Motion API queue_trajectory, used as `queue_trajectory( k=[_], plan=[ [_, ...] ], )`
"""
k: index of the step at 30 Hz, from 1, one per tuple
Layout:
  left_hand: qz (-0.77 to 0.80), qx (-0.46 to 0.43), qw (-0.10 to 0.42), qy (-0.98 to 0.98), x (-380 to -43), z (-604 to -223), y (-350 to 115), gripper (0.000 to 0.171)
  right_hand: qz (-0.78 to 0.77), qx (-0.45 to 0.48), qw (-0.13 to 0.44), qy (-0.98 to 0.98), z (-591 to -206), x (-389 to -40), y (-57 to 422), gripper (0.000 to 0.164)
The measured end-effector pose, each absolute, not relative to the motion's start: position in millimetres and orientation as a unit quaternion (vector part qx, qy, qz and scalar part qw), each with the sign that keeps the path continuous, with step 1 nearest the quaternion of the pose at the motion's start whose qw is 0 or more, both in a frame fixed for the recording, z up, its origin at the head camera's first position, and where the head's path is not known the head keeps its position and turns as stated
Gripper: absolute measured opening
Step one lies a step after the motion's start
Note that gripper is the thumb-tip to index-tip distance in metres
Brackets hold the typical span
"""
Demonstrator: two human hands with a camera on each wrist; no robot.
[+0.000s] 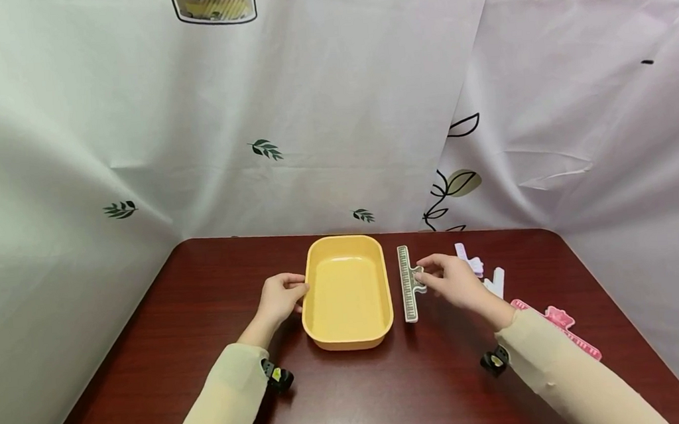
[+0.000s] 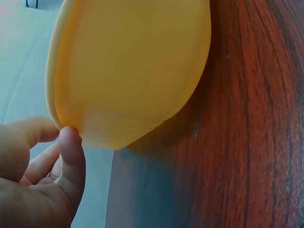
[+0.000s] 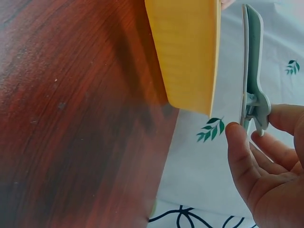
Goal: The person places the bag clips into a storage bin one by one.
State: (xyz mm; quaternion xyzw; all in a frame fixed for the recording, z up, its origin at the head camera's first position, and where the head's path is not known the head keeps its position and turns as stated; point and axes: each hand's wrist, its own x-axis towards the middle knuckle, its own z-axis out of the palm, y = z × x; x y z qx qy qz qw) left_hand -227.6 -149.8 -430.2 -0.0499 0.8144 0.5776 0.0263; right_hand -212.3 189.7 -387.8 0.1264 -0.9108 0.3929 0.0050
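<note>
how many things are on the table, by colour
yellow tray: 1
grey-green clip, pinched by the right hand: 1
white clips: 2
pink clips: 2
total: 6

The tray (image 1: 346, 294) sat at table (image 1: 147, 360) centre, the long clip (image 1: 407, 282) lay just right of it, and further clips (image 1: 555, 328) lay farther right.

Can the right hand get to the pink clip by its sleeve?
Probably yes. The pink clip lies in the open on the table beside the right arm, nothing on top. But the right hand now pinches the gray clip, so it is busy.
</note>
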Motion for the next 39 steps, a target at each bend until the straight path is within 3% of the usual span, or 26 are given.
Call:
queue_trajectory(
  k=[39],
  plan=[
    [0.579,-0.054,0.031,0.813,-225,-432,-149,0.028,0.393,0.133,-0.006,-0.910,-380,-217,166,0.032]
  ],
)
